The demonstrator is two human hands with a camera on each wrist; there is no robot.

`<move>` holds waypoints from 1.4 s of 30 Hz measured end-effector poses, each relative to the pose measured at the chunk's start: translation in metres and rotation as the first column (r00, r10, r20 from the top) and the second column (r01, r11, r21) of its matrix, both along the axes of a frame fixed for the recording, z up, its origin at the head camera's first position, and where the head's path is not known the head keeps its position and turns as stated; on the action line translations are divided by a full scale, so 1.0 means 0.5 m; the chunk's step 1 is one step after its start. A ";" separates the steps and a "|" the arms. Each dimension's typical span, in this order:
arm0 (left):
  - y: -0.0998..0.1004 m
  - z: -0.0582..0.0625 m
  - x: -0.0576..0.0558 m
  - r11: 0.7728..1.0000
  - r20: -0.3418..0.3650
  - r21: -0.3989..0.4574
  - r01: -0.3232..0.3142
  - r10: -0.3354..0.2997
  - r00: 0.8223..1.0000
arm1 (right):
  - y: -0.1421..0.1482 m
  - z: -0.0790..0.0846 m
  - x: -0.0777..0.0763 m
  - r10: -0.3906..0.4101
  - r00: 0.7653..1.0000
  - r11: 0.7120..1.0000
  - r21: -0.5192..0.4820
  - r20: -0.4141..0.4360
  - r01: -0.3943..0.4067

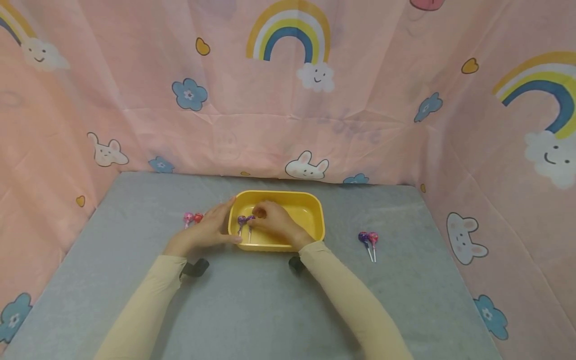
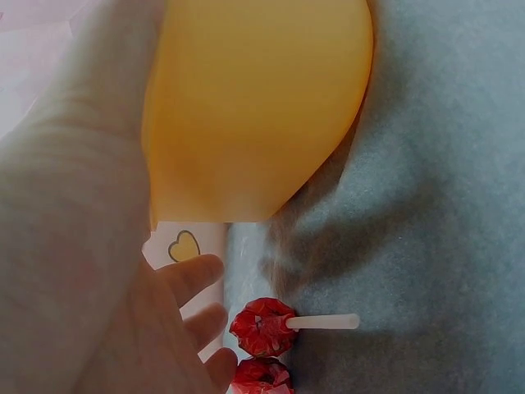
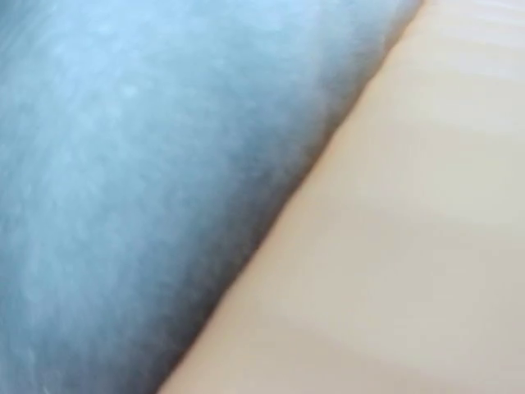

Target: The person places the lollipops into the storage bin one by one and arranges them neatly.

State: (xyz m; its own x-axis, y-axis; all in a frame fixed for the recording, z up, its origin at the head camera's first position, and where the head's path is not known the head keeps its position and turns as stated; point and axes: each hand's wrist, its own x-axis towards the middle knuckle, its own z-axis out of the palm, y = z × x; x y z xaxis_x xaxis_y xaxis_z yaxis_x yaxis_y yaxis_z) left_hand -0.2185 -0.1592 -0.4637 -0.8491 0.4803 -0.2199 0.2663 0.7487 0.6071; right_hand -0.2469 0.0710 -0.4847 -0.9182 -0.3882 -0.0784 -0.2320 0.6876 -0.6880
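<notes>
A yellow plastic tub (image 1: 288, 247) stands on the grey cloth, with two purple-wrapped lollipops in its left part. My left hand (image 1: 209, 230) lies along the tub's left end, thumb near the front rim and fingers stretched toward the far corner. Inside the tub, my right hand (image 1: 275, 220) pinches the head of one purple lollipop (image 1: 250, 230); the other purple lollipop (image 1: 241, 220) lies just left of it. In the left wrist view, the fingers (image 2: 197, 279) look loosely extended beside a red lollipop (image 2: 262, 327). The right wrist view is blurred and hides the right fingers.
Left of the tub lie a pink lollipop (image 1: 188, 218) and a red one (image 1: 198, 217), partly behind the left hand. To the right, a purple lollipop (image 1: 363, 237) and a pink-red one (image 1: 373, 238) lie side by side. A patterned pink curtain (image 1: 225, 135) encloses the table.
</notes>
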 end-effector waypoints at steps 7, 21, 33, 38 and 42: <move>-0.001 -0.002 -0.003 1.000 0.024 -0.015 -0.005 0.005 1.000 | 0.015 0.019 0.007 0.024 0.996 0.999 -0.023 0.088 -0.022; -0.002 -0.005 -0.004 1.000 0.020 -0.010 -0.016 0.016 1.000 | 0.074 0.065 0.018 0.029 0.999 0.999 -0.022 0.035 -0.028; 0.000 -0.005 -0.004 1.000 0.021 0.003 -0.013 0.013 1.000 | 0.154 0.114 0.055 0.014 0.999 0.998 -0.065 -0.052 -0.017; 0.001 -0.003 -0.004 1.000 0.020 0.000 -0.015 0.015 1.000 | 0.184 0.122 0.059 -0.007 0.998 0.999 -0.052 -0.063 0.003; 0.002 -0.003 -0.004 1.000 0.020 0.000 -0.016 0.016 1.000 | 0.203 0.127 0.064 -0.031 0.998 0.998 -0.054 -0.046 0.029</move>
